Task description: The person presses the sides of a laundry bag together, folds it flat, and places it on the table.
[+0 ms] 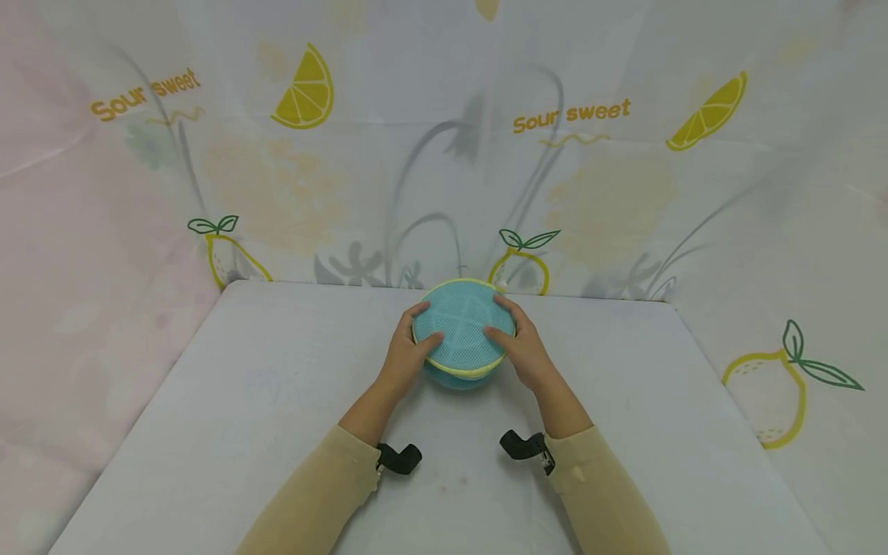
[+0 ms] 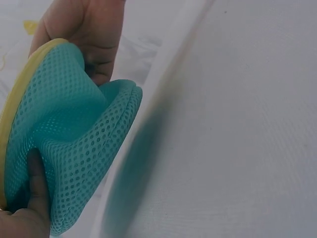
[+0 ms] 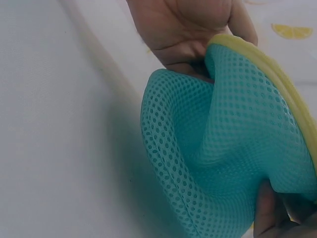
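Both hands hold a round teal mesh laundry bag [image 1: 463,324] with yellow trim round its top edge. On its left side my left hand [image 1: 408,351] grips it, thumb on the top face and fingers round the edge. The right hand [image 1: 529,354] grips the opposite side likewise. Seen in the left wrist view, the soft mesh wall [image 2: 64,114] is buckled inward, forming deep folds. A similar fold in the mesh [image 3: 242,104] shows in the right wrist view. The bag's inside and several fingertips are hidden.
A white table [image 1: 312,362] lies beneath the hands, with the bag's shadow on it. Behind it hangs a pale cloth backdrop [image 1: 430,92] printed with lemons and lettering. Each wrist wears a black camera mount [image 1: 401,459] close above the table.
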Motion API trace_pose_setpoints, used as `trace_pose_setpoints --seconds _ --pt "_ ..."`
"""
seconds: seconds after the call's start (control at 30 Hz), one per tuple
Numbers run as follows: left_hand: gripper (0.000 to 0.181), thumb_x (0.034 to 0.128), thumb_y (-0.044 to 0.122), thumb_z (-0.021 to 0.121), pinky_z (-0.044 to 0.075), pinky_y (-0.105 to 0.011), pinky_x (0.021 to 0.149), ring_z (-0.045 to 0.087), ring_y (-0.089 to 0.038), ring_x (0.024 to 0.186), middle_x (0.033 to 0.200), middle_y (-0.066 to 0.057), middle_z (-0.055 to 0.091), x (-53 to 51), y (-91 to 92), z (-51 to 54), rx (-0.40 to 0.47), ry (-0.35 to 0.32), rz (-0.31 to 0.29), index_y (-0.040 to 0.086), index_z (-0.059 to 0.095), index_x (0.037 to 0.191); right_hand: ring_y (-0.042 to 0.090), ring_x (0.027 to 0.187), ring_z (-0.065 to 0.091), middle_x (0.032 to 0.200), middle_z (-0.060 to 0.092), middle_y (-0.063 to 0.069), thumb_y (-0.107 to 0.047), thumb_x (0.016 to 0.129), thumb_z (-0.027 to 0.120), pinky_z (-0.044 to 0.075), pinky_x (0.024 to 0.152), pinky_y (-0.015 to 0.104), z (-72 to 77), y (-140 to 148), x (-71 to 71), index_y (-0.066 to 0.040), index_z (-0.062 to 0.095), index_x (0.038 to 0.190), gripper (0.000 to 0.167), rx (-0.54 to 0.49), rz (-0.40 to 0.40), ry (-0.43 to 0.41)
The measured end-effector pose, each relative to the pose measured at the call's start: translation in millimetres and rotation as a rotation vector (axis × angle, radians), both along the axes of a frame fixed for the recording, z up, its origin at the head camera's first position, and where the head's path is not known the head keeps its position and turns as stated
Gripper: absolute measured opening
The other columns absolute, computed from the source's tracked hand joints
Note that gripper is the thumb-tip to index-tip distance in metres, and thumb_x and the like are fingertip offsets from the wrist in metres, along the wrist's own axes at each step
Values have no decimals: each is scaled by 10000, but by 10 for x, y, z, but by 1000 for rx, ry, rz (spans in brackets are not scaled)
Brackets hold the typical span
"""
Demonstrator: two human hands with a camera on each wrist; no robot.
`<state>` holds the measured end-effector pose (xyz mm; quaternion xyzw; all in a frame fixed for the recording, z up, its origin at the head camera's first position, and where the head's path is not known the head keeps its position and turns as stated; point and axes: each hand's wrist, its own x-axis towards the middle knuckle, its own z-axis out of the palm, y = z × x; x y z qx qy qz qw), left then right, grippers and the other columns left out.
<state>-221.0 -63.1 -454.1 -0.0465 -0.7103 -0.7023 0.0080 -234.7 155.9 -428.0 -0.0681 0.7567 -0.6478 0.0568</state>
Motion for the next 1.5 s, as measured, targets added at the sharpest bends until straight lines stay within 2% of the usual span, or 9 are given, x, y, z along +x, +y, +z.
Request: trace_pose_setpoints --seconds 0.2,0.23,0.43,0.47,0.63,0.9,1.1,1.27,1.5 --pt "661 968 88 653 133 -401 1226 148 -244 1524 1645 -104 213 -12 -16 18 -1 -12 -26 94 322 1540 257 1533 83 1668 141 63 -131 964 677 126 1226 418 2 9 -2 -147 276 1586 741 -12 14 -10" --pt "660 969 83 648 132 -404 1226 144 -249 1525 1645 -110 211 14 -19 66 -3 -15 -33 82 319 1541 256 1534 79 1668 141 61 -125 961 680 122 1226 417 3 10 -3 -147 278 1586 744 -14 17 -12" --pt "632 964 86 649 140 -417 1224 159 -237 1520 1636 -79 238 27 -32 55 4 1 -33 117 355 1522 282 1525 118 1665 153 52 -113 948 696 204 1206 449 -4 20 -5 -163 315 1573 733 -33 28 -22" --pt "631 963 92 653 140 -414 1223 164 -228 1518 1634 -66 243 0 -33 10 7 3 -28 134 360 1520 294 1521 129 1666 146 57 -116 950 695 226 1198 462 -5 21 -6 -163 314 1574 732 -34 31 -25" --pt "643 964 78 649 132 -414 1225 152 -230 1521 1638 -61 235 0 -31 21 21 1 -27 138 346 1528 316 1503 190 1660 153 76 -124 948 700 296 1166 475 -2 15 -3 -164 332 1563 718 -36 26 -43" --pt "696 951 53 641 111 -419 1228 122 -245 1528 1649 -90 192 17 -17 29 28 13 -32 125 292 1548 282 1502 208 1644 205 78 -104 935 715 268 1185 420 -12 15 -13 -128 373 1537 692 -61 3 -9" --pt "711 944 87 648 126 -426 1225 144 -249 1522 1646 -86 196 31 -4 14 0 27 -39 150 284 1551 262 1495 228 1638 217 71 -83 926 722 278 1181 391 -13 6 -19 -128 386 1528 692 -123 -23 -23" --pt "698 951 100 648 138 -423 1223 156 -255 1519 1644 -95 201 51 11 15 -29 42 -40 142 289 1548 292 1488 243 1645 183 95 -31 925 706 322 1158 413 6 -6 1 -120 367 1538 706 -182 -34 -58" --pt "666 965 123 642 206 -480 1202 206 -323 1503 1636 -151 206 88 22 45 -89 33 -48 140 310 1543 303 1480 260 1643 184 109 9 923 689 336 1150 424 3 -9 -4 -100 346 1545 719 -221 -51 -51"
